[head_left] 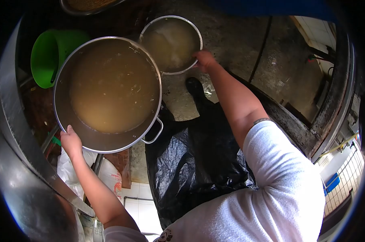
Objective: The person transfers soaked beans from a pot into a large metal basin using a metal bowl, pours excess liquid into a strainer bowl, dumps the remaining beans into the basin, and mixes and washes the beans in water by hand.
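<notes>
A large metal pot (108, 146) with cloudy brownish liquid takes up the left centre, a loop handle at its lower right. My left hand (71, 141) grips its rim at the lower left, thumb on the edge. Touching its upper right side is a smaller round metal vessel (198, 36), which also holds cloudy liquid with pale foam. My right hand (204, 60) is closed on the right edge of this smaller vessel, its fingers partly hidden. Both vessels look tilted.
A green bucket (43, 60) lies tipped behind the large pot. Another metal vessel (90, 11) shows at the top left. White sacks (110, 177) are at the lower left. A dark wooden frame (291, 125) runs along the right. A black boot (195, 88) stands on the wet floor.
</notes>
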Demonstrator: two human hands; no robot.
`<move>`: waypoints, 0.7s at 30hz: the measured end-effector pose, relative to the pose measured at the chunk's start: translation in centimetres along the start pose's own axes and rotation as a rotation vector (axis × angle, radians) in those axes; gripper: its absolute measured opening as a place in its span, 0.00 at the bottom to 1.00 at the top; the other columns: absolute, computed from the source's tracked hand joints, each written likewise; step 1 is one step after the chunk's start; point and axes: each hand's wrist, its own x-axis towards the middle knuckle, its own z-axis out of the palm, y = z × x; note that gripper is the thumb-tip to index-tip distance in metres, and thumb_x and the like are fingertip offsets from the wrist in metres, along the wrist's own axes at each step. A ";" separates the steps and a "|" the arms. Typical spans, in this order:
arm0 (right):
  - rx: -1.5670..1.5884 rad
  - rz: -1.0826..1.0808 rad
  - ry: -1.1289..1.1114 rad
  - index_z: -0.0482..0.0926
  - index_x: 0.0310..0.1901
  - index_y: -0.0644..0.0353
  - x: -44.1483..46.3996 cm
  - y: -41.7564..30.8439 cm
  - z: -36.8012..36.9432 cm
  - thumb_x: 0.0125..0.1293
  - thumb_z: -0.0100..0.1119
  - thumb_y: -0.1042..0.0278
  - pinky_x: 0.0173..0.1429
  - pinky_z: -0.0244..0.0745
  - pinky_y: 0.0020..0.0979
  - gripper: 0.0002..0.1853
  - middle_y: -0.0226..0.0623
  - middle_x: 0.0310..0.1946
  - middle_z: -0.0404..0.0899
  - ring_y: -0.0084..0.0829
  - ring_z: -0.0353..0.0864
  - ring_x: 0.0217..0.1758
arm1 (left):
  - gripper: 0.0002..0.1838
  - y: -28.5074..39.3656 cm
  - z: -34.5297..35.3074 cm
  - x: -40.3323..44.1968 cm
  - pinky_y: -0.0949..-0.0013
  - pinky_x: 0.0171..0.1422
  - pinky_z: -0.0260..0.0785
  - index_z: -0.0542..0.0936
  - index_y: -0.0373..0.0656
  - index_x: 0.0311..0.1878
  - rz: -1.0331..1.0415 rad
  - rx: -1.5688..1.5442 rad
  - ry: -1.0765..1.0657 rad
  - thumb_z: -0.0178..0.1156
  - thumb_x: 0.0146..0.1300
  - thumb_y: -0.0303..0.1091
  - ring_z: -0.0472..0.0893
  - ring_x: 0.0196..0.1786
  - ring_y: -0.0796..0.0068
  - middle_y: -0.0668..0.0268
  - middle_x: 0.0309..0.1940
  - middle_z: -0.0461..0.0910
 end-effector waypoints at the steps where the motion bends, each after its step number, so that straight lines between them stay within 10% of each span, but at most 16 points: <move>1: 0.000 0.000 0.001 0.72 0.69 0.61 -0.1 0.0 0.1 0.64 0.59 0.77 0.47 0.89 0.56 0.29 0.48 0.57 0.83 0.51 0.88 0.52 | 0.24 0.1 -0.1 0.0 0.50 0.58 0.75 0.78 0.22 0.52 -0.005 0.017 -0.003 0.55 0.78 0.42 0.85 0.52 0.37 0.34 0.47 0.85; 21: 0.018 -0.014 0.020 0.73 0.69 0.61 0.1 0.1 -0.4 0.61 0.57 0.81 0.50 0.88 0.60 0.31 0.50 0.58 0.82 0.54 0.87 0.54 | 0.24 1.6 -0.5 -0.8 0.49 0.57 0.75 0.78 0.22 0.52 -0.005 0.070 0.004 0.55 0.78 0.43 0.85 0.51 0.36 0.34 0.45 0.85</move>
